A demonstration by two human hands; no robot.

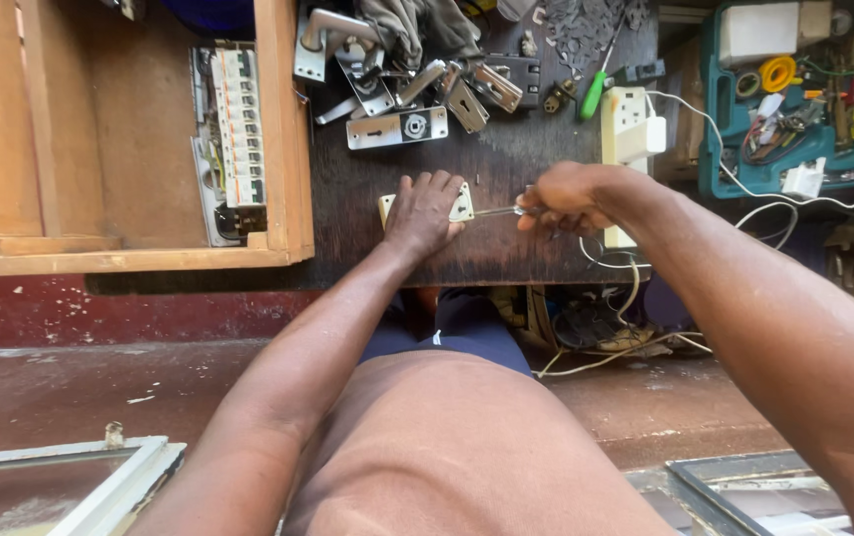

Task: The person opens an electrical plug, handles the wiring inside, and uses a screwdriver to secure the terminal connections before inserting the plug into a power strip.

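Note:
My left hand (421,210) presses down flat on a small cream-coloured switch plate (462,206) lying on the dark wooden table (506,169). My right hand (562,199) is closed round the handle of a screwdriver (495,211), whose metal shaft points left and meets the right edge of the plate. Most of the plate is hidden under my left palm and fingers.
A wooden box (119,139) holding a row of circuit breakers (238,124) stands at the left. Metal door-lock parts (397,127) lie behind my hands, beside a green-handled screwdriver (595,94), a white socket strip (625,124) and a teal tool case (794,99). Window frames (69,481) lie on the floor.

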